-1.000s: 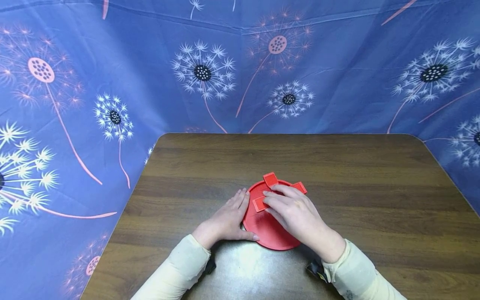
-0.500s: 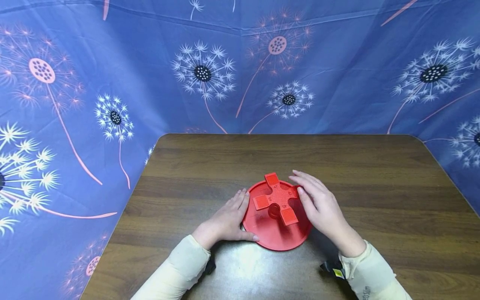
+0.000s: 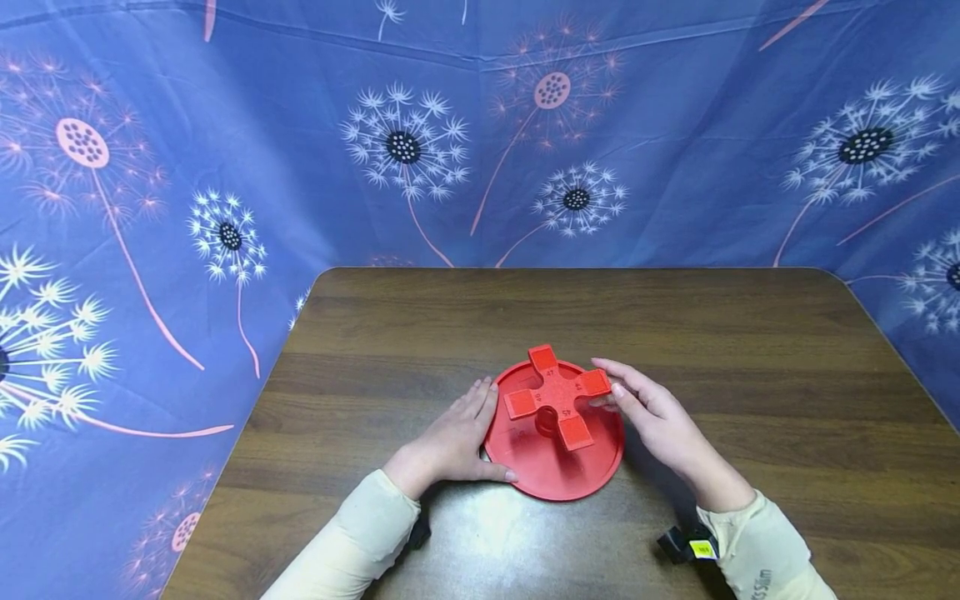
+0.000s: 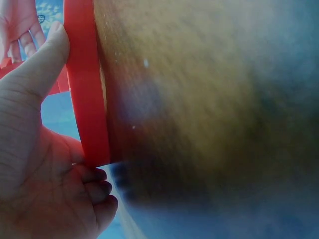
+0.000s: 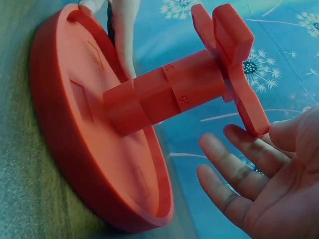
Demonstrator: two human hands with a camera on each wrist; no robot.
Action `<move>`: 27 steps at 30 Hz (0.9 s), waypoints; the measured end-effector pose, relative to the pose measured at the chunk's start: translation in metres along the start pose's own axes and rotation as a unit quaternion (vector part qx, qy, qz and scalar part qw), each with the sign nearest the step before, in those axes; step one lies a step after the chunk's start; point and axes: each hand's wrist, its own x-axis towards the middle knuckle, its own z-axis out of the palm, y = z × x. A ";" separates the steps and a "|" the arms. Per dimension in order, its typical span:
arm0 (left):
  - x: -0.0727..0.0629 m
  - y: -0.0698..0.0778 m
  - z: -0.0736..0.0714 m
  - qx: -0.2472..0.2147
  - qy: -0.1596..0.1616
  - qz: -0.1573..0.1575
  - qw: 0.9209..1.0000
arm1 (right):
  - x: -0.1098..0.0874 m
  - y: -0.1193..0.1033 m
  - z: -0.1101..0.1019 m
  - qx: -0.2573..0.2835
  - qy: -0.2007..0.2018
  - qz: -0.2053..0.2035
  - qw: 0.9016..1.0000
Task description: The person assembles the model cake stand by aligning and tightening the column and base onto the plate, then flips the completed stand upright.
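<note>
A round red tray (image 3: pixel 525 462) with a raised rim lies on the table. From its middle rises a red column (image 5: pixel 164 92), clearest in the right wrist view, marked with small numbers. On top of it sits a red four-armed cross piece (image 3: pixel 555 390), also numbered, with raised pads at its arm ends. My left hand (image 3: pixel 453 437) holds the tray's left rim, thumb at the near side and fingers along the far side. With thumb and index finger my right hand (image 3: pixel 663 425) pinches the end of the right arm of the cross; its other fingers are spread below.
The brown wooden table (image 3: pixel 405 333) stretches out around the tray. A blue cloth (image 3: pixel 480 142) with a dandelion print hangs behind and to the sides. A black device with a yellow label (image 3: pixel 693 546) is at the right wrist.
My right hand has moved right from over the cross piece, uncovering it, and now pinches its right arm's end. The left hand keeps its place on the rim.
</note>
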 end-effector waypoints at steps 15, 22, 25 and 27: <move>0.000 -0.001 0.001 0.002 0.014 0.013 1.000 | -0.025 -0.004 0.011 -0.027 0.040 -0.004 0.999; 0.000 -0.001 0.001 0.004 0.017 0.018 1.000 | -0.029 -0.009 0.030 -0.119 0.054 -0.020 0.991; 0.001 -0.001 0.001 0.000 0.015 0.016 1.000 | -0.029 -0.010 0.039 -0.151 0.067 -0.018 0.986; 0.001 -0.001 0.001 -0.002 0.010 0.011 1.000 | -0.029 -0.011 0.045 -0.178 0.081 -0.020 0.980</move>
